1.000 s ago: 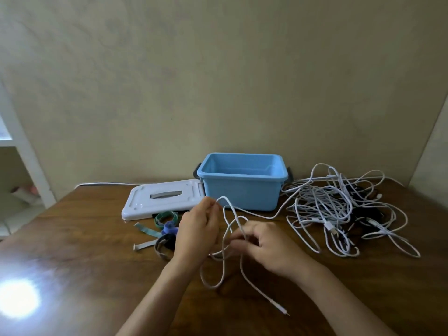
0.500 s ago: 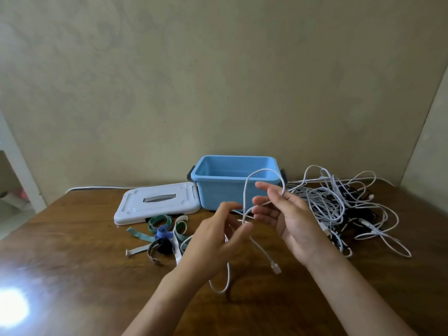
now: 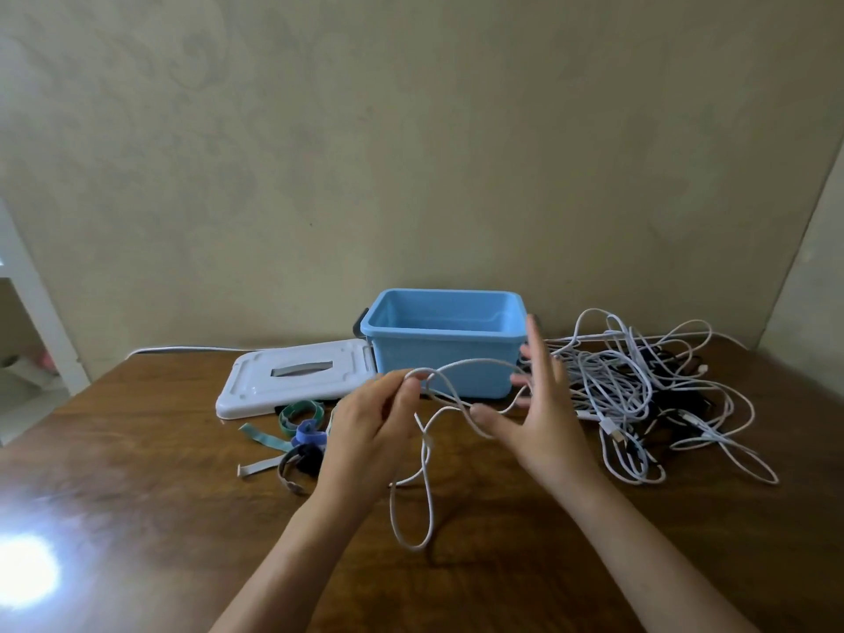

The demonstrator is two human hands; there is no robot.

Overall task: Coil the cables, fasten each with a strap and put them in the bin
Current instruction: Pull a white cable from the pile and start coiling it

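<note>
White lid (image 3: 292, 379) and loose straps (image 3: 299, 431) lie at the table's (image 3: 137, 450) left-centre. Left hand (image 3: 370, 431) pinches a white cable (image 3: 427, 472) whose loops hang before the blue bin (image 3: 443, 340). Right hand (image 3: 543, 413), fingers spread wide, carries the cable over its thumb; tangled cables (image 3: 639, 395) lie near the right edge.

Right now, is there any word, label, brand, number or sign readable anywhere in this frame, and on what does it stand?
None can be read.
Blue bin: plain walls, no label in view.
White lid: only a grey handle slot, no print visible.
Straps: no lettering visible.
White cable held by the left hand and right hand: any connector markings are too small to tell.
</note>
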